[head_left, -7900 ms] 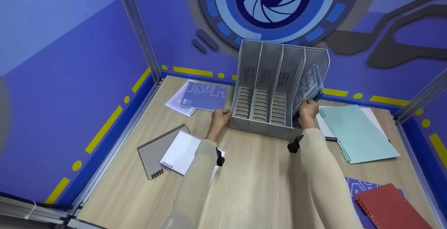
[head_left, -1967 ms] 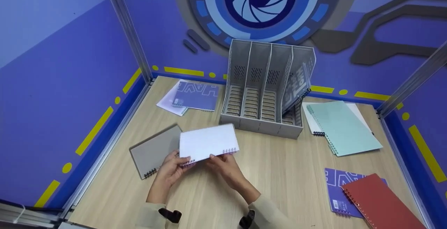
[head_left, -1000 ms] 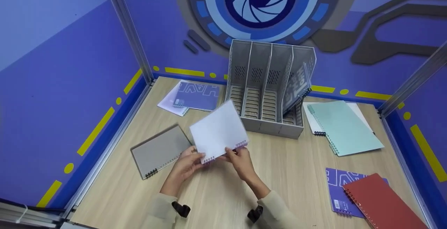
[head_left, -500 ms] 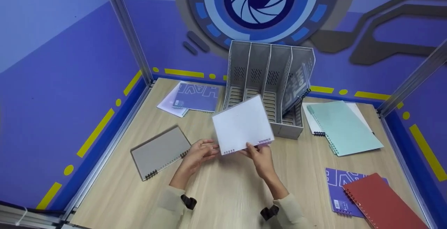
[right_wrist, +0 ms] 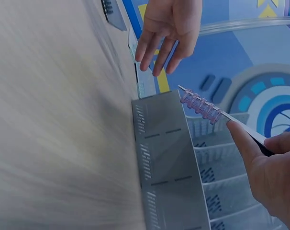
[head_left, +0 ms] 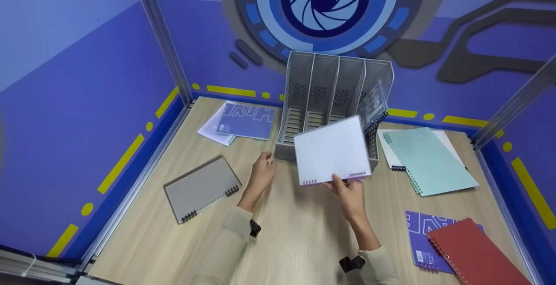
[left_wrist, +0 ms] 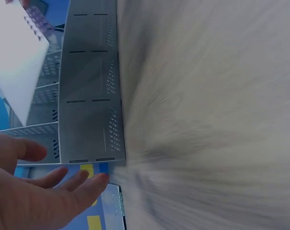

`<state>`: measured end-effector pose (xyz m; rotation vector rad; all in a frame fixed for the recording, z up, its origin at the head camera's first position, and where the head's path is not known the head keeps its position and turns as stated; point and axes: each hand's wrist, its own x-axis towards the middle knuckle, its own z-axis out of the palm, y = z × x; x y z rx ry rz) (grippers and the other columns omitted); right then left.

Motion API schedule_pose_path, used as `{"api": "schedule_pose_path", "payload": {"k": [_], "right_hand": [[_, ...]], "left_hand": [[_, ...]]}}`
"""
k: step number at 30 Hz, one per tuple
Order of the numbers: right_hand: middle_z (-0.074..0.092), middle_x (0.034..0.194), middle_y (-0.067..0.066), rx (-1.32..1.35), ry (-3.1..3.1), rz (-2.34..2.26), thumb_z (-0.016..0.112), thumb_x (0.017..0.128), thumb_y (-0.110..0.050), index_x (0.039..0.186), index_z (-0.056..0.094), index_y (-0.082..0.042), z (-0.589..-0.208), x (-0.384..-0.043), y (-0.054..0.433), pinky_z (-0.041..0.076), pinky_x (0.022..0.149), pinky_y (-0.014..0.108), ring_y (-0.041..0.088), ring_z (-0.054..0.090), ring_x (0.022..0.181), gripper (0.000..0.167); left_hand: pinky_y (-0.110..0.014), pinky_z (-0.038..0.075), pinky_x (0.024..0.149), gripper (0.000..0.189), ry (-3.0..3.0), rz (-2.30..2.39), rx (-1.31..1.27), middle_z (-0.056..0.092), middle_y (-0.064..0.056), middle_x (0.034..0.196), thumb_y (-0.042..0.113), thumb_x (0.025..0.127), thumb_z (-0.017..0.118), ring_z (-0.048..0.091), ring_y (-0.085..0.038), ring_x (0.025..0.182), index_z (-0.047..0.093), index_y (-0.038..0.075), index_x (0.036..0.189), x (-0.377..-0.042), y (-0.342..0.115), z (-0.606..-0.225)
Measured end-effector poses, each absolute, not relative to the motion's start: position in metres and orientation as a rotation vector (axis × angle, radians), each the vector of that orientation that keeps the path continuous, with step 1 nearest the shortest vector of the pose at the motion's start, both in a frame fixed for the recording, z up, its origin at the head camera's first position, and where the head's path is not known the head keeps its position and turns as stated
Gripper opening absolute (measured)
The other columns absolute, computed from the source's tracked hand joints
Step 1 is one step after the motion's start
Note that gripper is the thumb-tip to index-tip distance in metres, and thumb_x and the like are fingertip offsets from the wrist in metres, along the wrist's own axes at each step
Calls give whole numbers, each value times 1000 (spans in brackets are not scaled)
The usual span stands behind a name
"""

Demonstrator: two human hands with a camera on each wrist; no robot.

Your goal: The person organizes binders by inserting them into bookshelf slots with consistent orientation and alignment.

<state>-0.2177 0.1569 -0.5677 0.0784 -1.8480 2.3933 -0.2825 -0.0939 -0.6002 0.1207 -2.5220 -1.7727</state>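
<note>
My right hand (head_left: 351,198) pinches a white spiral notebook (head_left: 332,150) by its ring edge, thumb on top, held tilted above the table. Its clear purple rings (right_wrist: 200,106) show edge-on in the right wrist view. Behind the notebook stands a grey file organizer (head_left: 286,152) with upright dividers; the notebook overlaps its front in the head view. A dark spiral notebook (head_left: 373,107) with white lettering leans in its rightmost slot. My left hand (head_left: 263,174), empty with fingers loosely extended, is near the organizer's front left corner (left_wrist: 90,143).
On the left lie a grey spiral notebook (head_left: 202,189) and a purple notebook (head_left: 252,122) over a pale one. Right of the organizer, a mint green notebook (head_left: 434,163) overlaps a white one. A red notebook (head_left: 473,250) covers part of another purple notebook (head_left: 419,237) at front right.
The white notebook came off the left side of the table into both hands, then moved right and toward the organizer. My left hand has let go of it and moved forward.
</note>
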Motion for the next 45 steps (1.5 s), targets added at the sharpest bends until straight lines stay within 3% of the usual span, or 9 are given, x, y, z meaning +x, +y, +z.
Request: {"api": "schedule_pose_path", "payload": {"k": [6, 11, 14, 19, 25, 27, 34, 40, 45], "right_hand": [[55, 138, 28, 24, -1870, 2336, 48, 102, 8, 145, 41, 4, -562, -218, 175, 57, 87, 40, 35, 68, 112, 43], [55, 138, 26, -34, -1879, 2283, 50, 103, 6, 144, 42, 5, -559, -219, 187, 56, 90, 41, 27, 69, 112, 42], [55, 138, 24, -35, -1860, 2283, 49, 103, 5, 145, 41, 3, -559, -218, 193, 55, 91, 40, 27, 68, 113, 43], [56, 138, 23, -71, -1849, 2261, 50, 104, 2, 146, 41, 0, -556, -218, 202, 55, 90, 36, 28, 68, 115, 43], [56, 139, 24, -109, -1825, 2222, 51, 104, 1, 147, 44, 0, -550, -224, 209, 55, 92, 37, 25, 67, 117, 43], [55, 140, 23, -120, -1809, 2214, 50, 104, 1, 147, 44, -1, -548, -226, 212, 55, 93, 38, 25, 66, 119, 44], [48, 148, 23, -176, -1749, 2215, 50, 104, 1, 153, 37, -7, -539, -233, 227, 55, 92, 35, 29, 59, 127, 52], [50, 145, 26, -238, -1763, 2162, 50, 105, -3, 152, 39, -3, -530, -244, 241, 54, 92, 30, 25, 63, 123, 48], [51, 143, 28, -275, -1829, 2084, 50, 105, -4, 150, 39, 2, -524, -261, 252, 52, 95, 28, 32, 60, 127, 46]], "left_hand": [[-50, 40, 110, 42, -2525, -1634, 147, 53, -29, 142, 12, 104, 49, 49, -42, 134, 48, -11, 140, -318, -84, -599], [-46, 50, 91, 33, -2532, -1582, 43, 65, -21, 113, 12, 106, 48, 61, -30, 103, 55, -10, 130, -339, -78, -604], [-40, 47, 78, 28, -2533, -1607, 45, 60, -12, 95, 12, 107, 46, 51, -23, 86, 59, -8, 123, -347, -76, -606], [-30, 38, 68, 25, -2511, -1653, 120, 48, -1, 83, 11, 107, 45, 43, -16, 77, 64, -5, 113, -357, -78, -608], [-26, 25, 57, 32, -2404, -1795, 203, 32, 5, 64, 13, 104, 49, 29, -11, 60, 48, 9, 72, -364, -83, -607], [-25, 23, 55, 35, -2408, -1804, 202, 30, 7, 61, 13, 103, 50, 27, -9, 58, 43, 14, 69, -365, -84, -607], [-25, 25, 56, 29, -2400, -1790, 244, 33, 9, 61, 11, 100, 55, 31, -9, 59, 53, 14, 71, -365, -84, -605], [-25, 24, 54, 36, -2409, -1770, 223, 32, 8, 60, 10, 101, 52, 29, -9, 57, 44, 15, 67, -365, -82, -605], [-25, 23, 53, 40, -2424, -1759, 229, 30, 7, 60, 10, 102, 50, 28, -10, 56, 38, 17, 65, -367, -80, -607]]}}
